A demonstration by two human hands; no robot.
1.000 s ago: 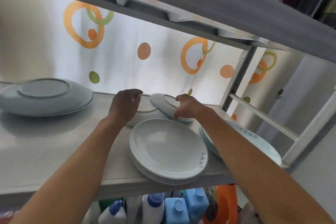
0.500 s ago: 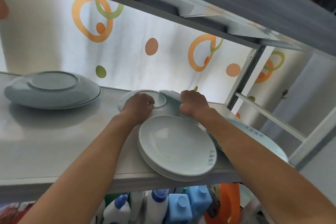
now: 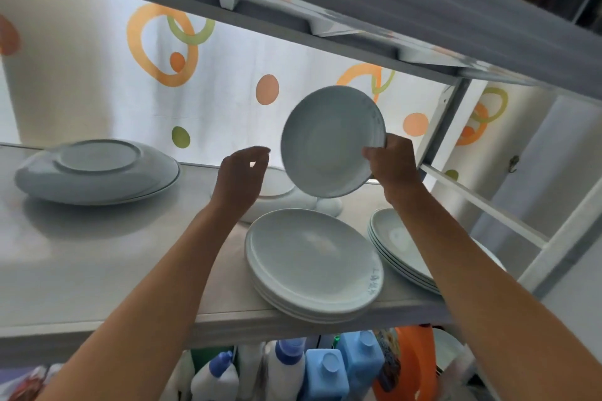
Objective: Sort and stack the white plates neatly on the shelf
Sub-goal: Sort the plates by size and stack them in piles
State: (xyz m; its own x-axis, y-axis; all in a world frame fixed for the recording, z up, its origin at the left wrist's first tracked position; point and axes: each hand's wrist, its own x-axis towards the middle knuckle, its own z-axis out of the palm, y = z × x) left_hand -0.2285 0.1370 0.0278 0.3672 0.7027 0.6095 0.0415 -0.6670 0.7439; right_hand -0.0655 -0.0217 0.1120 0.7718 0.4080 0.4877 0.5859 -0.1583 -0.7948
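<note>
While tilted above the shelf point(image 3: 97, 257), small plate point(image 3: 329, 143) pinched by right hand point(image 3: 392, 166); left hand point(image 3: 239, 179) released, holding nothing.

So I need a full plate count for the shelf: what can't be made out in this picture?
Head view:
- Right-hand stack: its far side is hidden by the right forearm.
- White dish at the back: partly hidden by the left hand and the lifted plate.
- Upturned plates on the left: blurred, so the count is unclear.
- Bottles below: cut off by the bottom edge.
</note>
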